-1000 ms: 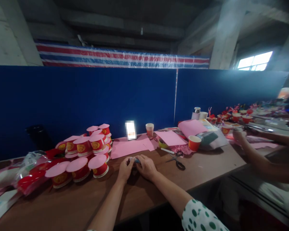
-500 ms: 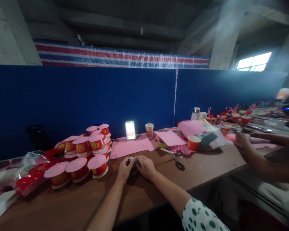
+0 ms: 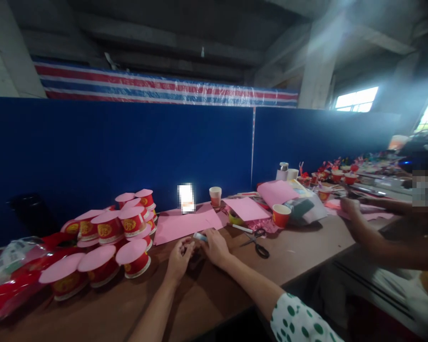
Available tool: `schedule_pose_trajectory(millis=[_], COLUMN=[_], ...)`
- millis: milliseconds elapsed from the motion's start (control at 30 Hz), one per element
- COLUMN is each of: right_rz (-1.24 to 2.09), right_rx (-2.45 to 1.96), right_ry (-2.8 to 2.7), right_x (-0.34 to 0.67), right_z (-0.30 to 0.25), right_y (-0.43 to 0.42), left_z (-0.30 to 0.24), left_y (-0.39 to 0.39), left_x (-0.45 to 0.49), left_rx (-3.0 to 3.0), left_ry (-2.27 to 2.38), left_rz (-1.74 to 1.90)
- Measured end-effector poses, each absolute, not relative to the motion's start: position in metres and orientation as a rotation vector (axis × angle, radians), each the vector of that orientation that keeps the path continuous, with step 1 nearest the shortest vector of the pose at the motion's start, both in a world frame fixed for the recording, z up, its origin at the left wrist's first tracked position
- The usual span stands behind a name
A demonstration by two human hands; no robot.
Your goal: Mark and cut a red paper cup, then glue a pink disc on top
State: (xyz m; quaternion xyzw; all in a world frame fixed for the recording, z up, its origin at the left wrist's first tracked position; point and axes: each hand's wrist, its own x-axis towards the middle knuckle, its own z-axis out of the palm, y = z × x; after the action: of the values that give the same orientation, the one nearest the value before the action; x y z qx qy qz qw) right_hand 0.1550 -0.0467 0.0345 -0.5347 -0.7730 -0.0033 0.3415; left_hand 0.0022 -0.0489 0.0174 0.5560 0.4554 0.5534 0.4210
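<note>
My right hand (image 3: 217, 248) is closed around a small white and blue tube (image 3: 199, 236), like a glue stick, whose end sticks out toward the left. Just beside it, my left hand (image 3: 180, 256) has its fingers curled together in a pinch; anything in them is too small to make out. Both hands are low over the brown table (image 3: 214, 289). Behind them lie flat pink paper sheets (image 3: 185, 223). To the left of my left hand stand several red paper cups (image 3: 134, 265), upside down, with pink paper discs on top.
Black-handled scissors (image 3: 260, 247) and a white pen-like stick (image 3: 239, 228) lie right of my hands. A red cup (image 3: 281, 216) stands near a plastic bag (image 3: 308, 206). A blue partition (image 3: 128, 142) runs behind the table. A co-worker's arm (image 3: 371, 232) reaches in from the right.
My hands have come slightly apart, and the white and blue tube now shows more in my right hand. The whole view has turned a little to the right.
</note>
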Motion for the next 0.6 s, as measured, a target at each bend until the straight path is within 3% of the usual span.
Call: schedule_pose_trajectory(millis=[600], right_rz=[-0.235], right_rx=[-1.908], right_ry=[-2.065], right_x=[0.248], right_z=[0.058], right_y=[-0.047], left_z=[0.019], left_y=[-0.052], left_x=[0.003], left_rx=[1.482], left_ry=[1.156], left_rz=[1.309])
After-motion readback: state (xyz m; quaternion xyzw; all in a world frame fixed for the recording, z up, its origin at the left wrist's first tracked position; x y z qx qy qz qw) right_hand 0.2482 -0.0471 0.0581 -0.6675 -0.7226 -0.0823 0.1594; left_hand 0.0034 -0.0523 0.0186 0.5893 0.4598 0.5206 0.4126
